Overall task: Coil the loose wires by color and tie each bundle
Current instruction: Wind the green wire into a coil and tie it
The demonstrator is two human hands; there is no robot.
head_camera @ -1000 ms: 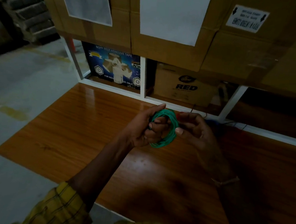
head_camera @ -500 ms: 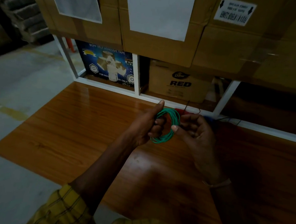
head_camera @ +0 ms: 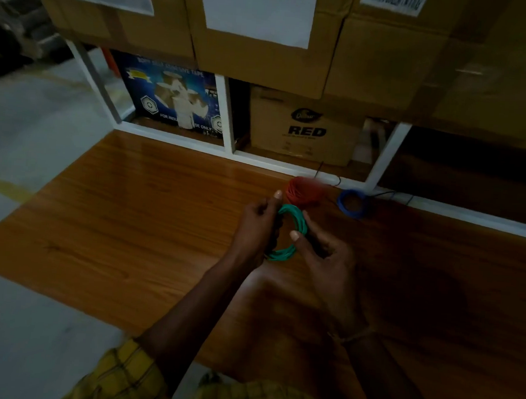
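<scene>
Green wire coil [head_camera: 294, 229] is standing on edge between our two hands, above the wooden counter [head_camera: 136, 209]; its opening is facing roughly left and right. Our left hand [head_camera: 258, 227] is gripping its left side, and part of the ring is hiding behind those fingers. Our right hand [head_camera: 320, 253] is pinching the right side. Behind, a blurred red coil [head_camera: 302, 192] and a blue coil [head_camera: 353, 203] are lying near the white shelf frame [head_camera: 289, 167], under cardboard boxes [head_camera: 304, 127]. We are working in dim light.
</scene>
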